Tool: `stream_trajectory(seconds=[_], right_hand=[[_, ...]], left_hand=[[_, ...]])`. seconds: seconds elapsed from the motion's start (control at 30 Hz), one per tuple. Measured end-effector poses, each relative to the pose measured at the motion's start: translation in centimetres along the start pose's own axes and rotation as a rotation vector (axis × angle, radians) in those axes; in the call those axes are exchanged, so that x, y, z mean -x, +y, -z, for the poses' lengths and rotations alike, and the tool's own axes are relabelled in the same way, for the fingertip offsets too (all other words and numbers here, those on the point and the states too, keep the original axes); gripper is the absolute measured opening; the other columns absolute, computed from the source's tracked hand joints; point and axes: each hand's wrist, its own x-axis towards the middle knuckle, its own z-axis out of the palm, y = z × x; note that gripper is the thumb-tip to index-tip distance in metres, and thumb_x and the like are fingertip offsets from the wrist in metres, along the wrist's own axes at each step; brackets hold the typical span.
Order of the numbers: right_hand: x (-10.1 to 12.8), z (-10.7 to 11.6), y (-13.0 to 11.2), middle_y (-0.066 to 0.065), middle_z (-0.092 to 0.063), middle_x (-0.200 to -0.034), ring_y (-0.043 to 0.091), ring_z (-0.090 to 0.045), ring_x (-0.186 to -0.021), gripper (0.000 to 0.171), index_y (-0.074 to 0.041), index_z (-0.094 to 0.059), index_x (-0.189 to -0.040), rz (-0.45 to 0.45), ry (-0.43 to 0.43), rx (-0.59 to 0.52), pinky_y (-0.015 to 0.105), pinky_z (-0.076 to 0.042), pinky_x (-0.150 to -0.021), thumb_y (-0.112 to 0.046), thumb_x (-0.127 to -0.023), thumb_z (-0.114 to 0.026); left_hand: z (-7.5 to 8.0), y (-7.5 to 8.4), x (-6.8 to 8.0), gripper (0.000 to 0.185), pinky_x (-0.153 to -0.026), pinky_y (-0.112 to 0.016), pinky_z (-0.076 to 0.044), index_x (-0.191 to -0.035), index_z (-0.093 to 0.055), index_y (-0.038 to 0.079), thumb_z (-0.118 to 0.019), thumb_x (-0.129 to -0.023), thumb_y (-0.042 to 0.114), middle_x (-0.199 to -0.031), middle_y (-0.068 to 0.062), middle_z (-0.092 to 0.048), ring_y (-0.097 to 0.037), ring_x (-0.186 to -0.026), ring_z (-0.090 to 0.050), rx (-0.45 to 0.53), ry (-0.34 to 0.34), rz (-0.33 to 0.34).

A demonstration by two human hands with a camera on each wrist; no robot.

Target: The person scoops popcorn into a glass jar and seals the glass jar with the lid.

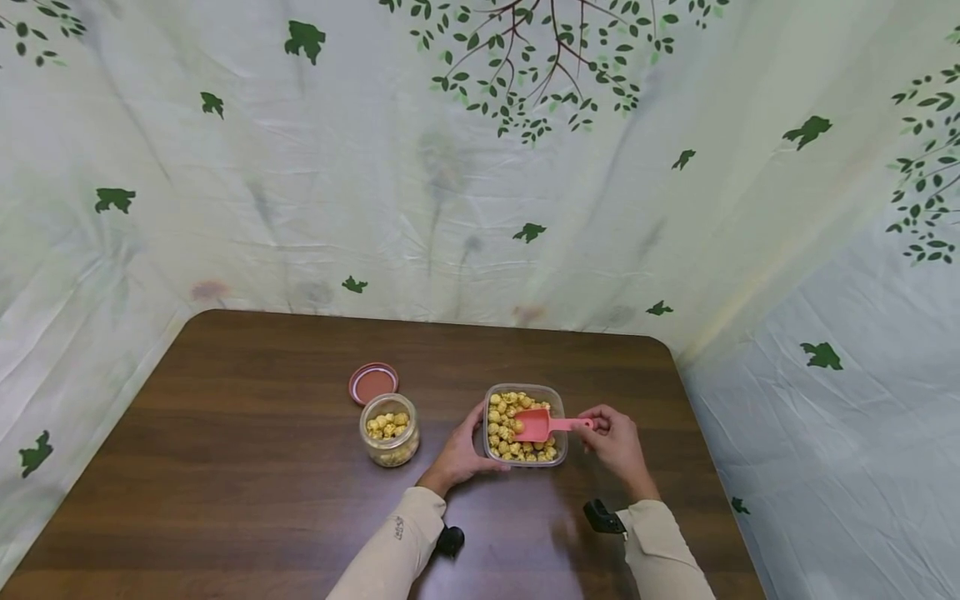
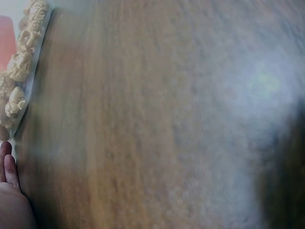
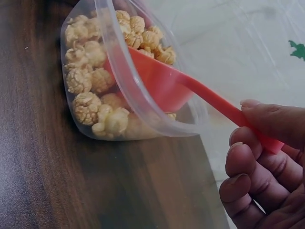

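Against leaf-printed cloth walls [image 1: 480, 208], a dark wooden table [image 1: 247, 500].

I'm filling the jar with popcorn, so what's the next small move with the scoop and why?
Probably lift the scoop and carry it left to the jar. Its bowl sits in the popcorn tub, the right hand pinches its handle, the left hand steadies the tub, and the jar stands open, partly filled.

A jar [image 1: 389, 429] and lid [image 1: 372, 383] stand left of centre. Bare table [image 1: 225, 467] lies open at the frame's lower left.
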Motion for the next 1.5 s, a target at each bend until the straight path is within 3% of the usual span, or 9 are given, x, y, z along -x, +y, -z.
stream_trajectory(seconds=[0.53,0.77,1.1,1.5], right_hand=[[-0.3,-1.0,0.8,0.009,-0.062,-0.068,0.021,-0.055,-0.056,0.026,0.005,-0.063,-0.100,-0.095,-0.006,-0.071,0.035,-0.053,-0.055,-0.014,-0.085,-0.073],[-0.6,-1.7,1.6,0.007,-0.061,-0.064,0.016,-0.053,-0.050,0.021,0.006,-0.063,-0.097,-0.053,-0.006,-0.091,0.030,-0.051,-0.051,-0.009,-0.086,-0.072],[-0.8,-2.5,1.7,0.006,-0.060,-0.065,0.016,-0.052,-0.052,0.017,0.004,-0.064,-0.098,-0.113,-0.018,-0.113,0.029,-0.049,-0.051,-0.008,-0.087,-0.070],[-1.2,-2.9,2.6,0.002,-0.057,-0.063,0.011,-0.048,-0.051,0.023,0.007,-0.063,-0.100,-0.111,-0.011,-0.156,0.024,-0.043,-0.048,-0.012,-0.088,-0.070]], left_hand=[[0.1,0.1,0.0,0.113,-0.108,-0.052,-0.030,-0.149,-0.030,0.006,-0.094,-0.057,0.015,-0.141,-0.018,-0.048,-0.035,-0.128,-0.044,0.003,0.007,-0.002],[0.1,0.1,0.0,0.112,-0.109,-0.050,-0.029,-0.149,-0.031,0.006,-0.094,-0.057,0.018,-0.141,-0.017,-0.048,-0.034,-0.130,-0.042,0.003,-0.001,0.016],[0.1,0.2,0.1,0.112,-0.107,-0.051,-0.031,-0.149,-0.032,0.007,-0.094,-0.057,0.019,-0.139,-0.016,-0.049,-0.033,-0.128,-0.044,0.007,-0.002,0.009],[0.1,0.2,0.1,0.113,-0.109,-0.051,-0.029,-0.150,-0.030,0.008,-0.094,-0.058,0.021,-0.143,-0.015,-0.046,-0.033,-0.131,-0.041,0.008,-0.009,0.033]])
